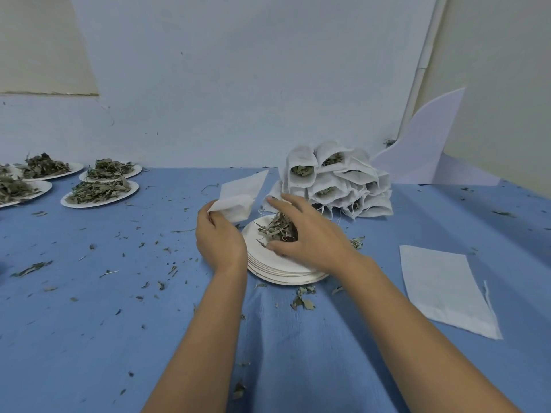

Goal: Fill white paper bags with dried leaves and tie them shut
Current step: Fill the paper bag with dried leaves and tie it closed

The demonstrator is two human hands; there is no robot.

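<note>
**Surface:** table under blue cloth (89,323), creased, strewn w/ leaf crumbs (302,299).
**Room:** pale wall (238,84) behind; beige panel (38,43) far left; white sheet (423,150) propped at far right.
**Leaf plates** (100,192), far left: 4 countable, each heaped; one cut by frame edge.
**Plate stack** (286,272), centre: 1 stack, no. of plates unclear.
**Dried leaves** (277,229): 1 clump on top plate.
**Filled bags** (337,183), far, right of centre: 1 pile, several mouths showing leaves; count unclear, overlapping.
**Flat bags** (447,290), near right: on cloth, 1 or more, can't tell.
**Left hand** (219,236): thumb & fingers pinch 1 empty bag (238,195), held up just left of stack.
**Right hand** (310,234): fingers & thumb curled round the clump.
</note>
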